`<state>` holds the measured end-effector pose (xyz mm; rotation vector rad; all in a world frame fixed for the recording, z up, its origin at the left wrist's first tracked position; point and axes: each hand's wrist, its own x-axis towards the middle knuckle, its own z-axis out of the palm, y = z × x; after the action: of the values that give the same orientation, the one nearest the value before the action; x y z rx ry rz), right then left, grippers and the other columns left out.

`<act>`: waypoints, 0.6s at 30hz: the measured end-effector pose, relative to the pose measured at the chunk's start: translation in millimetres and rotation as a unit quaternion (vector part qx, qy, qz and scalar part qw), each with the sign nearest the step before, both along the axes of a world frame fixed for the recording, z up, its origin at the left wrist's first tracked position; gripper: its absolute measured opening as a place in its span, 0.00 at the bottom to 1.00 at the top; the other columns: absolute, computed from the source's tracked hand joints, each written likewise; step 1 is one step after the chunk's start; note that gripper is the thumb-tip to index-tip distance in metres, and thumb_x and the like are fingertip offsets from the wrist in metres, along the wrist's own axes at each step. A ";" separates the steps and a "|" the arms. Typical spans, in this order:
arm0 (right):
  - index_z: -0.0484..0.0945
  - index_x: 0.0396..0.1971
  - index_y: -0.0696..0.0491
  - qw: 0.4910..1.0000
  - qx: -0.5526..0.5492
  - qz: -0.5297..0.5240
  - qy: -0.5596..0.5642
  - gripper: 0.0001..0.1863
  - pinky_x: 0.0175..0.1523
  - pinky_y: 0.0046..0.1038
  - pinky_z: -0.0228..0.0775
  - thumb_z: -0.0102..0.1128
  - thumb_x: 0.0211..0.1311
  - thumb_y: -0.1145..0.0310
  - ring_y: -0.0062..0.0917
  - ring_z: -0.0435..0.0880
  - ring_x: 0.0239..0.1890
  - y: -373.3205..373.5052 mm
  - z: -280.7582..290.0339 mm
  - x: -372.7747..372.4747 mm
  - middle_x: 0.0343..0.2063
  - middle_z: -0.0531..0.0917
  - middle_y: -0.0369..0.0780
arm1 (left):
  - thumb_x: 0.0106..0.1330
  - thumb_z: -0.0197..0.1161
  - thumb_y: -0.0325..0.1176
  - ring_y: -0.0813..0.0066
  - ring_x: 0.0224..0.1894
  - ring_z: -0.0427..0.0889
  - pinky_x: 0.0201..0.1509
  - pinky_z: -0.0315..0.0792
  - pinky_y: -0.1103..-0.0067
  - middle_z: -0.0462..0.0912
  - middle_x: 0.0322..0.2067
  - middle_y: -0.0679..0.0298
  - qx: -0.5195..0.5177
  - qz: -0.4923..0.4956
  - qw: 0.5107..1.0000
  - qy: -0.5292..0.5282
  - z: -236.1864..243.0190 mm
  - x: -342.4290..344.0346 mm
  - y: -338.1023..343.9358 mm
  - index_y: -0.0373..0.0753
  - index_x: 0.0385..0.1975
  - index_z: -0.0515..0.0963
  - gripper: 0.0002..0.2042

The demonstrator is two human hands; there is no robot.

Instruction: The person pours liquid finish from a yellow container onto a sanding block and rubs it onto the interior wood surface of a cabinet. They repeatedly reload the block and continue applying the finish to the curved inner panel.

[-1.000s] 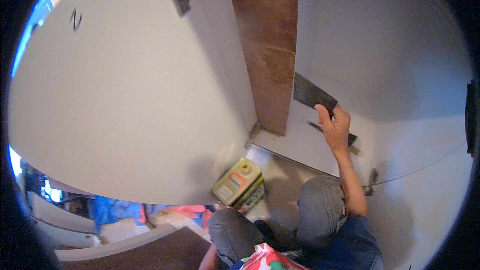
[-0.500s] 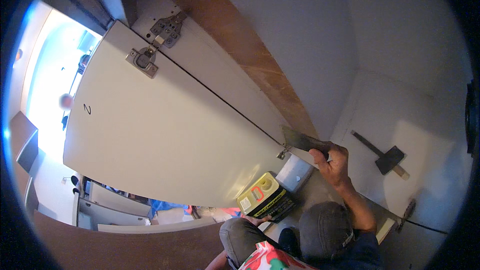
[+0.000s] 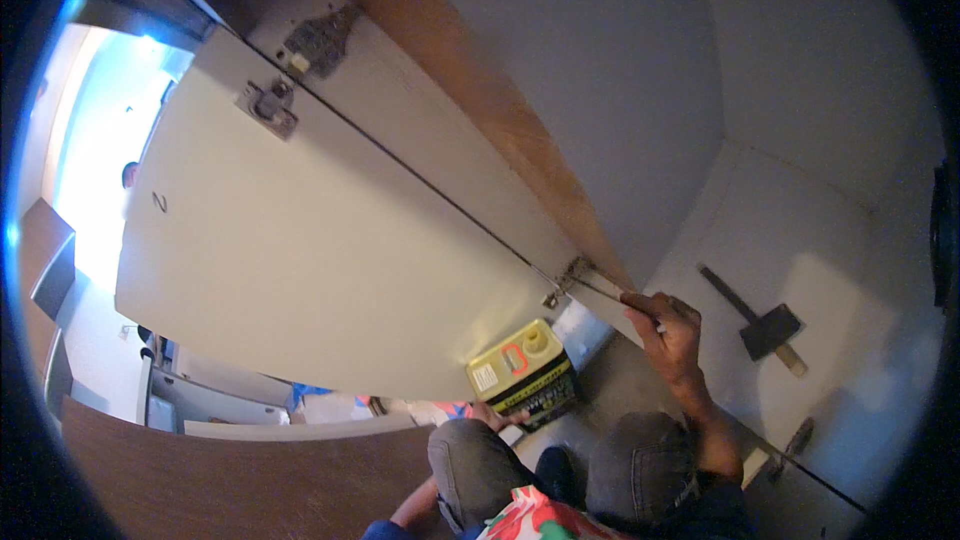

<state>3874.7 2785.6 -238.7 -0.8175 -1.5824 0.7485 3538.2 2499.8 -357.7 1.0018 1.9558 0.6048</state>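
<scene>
My right hand [image 3: 668, 335] is closed around a thin, dark flat tool [image 3: 608, 293], seen nearly edge-on; I cannot tell whether it is a scraper or a brush. Its far end reaches the lower hinge plate [image 3: 577, 270] on the cabinet's side panel; contact is unclear. Beside that plate, a hinge part [image 3: 550, 300] sits on the edge of the white door panel [image 3: 330, 230]. Low in the middle, my left hand [image 3: 490, 416] grips the near side of a yellow and black can [image 3: 515, 365] with a round cap and red handle.
A black-headed mallet [image 3: 772, 330] lies on the pale surface at right. An open upper hinge [image 3: 268, 108] joins the door near the top left. A bare wooden strip [image 3: 480, 100] runs along the panel. Below, a curved brown board [image 3: 240, 480] spans the lower left.
The flat tool has turned from showing its broad face to nearly edge-on, uncovering the lower hinge plate. My left hand shows further up beside the can. The view has shifted slightly.
</scene>
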 end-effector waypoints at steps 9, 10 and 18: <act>0.87 0.49 0.46 0.987 0.111 -0.065 -0.095 0.31 0.48 0.30 0.74 0.53 0.45 0.89 0.31 0.81 0.40 13.2 -16.9 2.2 0.39 0.82 0.42 | 0.46 0.82 0.35 0.62 0.50 0.82 0.58 0.75 0.68 0.85 0.46 0.54 0.182 -0.039 0.982 -0.039 -14.7 -6.2 73.4 0.32 0.52 0.76 0.32; 0.87 0.49 0.47 0.988 0.108 -0.061 -0.095 0.32 0.48 0.29 0.74 0.52 0.45 0.89 0.31 0.81 0.41 11.6 -15.7 1.6 0.40 0.81 0.41 | 0.45 0.83 0.35 0.62 0.52 0.81 0.59 0.74 0.68 0.84 0.47 0.54 0.160 -0.031 0.986 -0.015 -11.7 -5.9 73.1 0.32 0.54 0.74 0.35; 0.81 0.57 0.52 0.991 0.051 0.007 -0.120 0.31 0.62 0.31 0.68 0.52 0.50 0.86 0.34 0.79 0.53 -0.2 -14.8 -3.2 0.46 0.82 0.43 | 0.37 0.87 0.37 0.57 0.63 0.72 0.70 0.66 0.66 0.73 0.59 0.52 0.130 -0.036 0.987 -0.089 -20.8 -12.5 86.7 0.35 0.67 0.54 0.56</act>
<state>3871.5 2785.4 -253.5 -0.8465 -1.8261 0.5895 3525.7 2586.6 -378.5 1.1316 1.7046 0.8942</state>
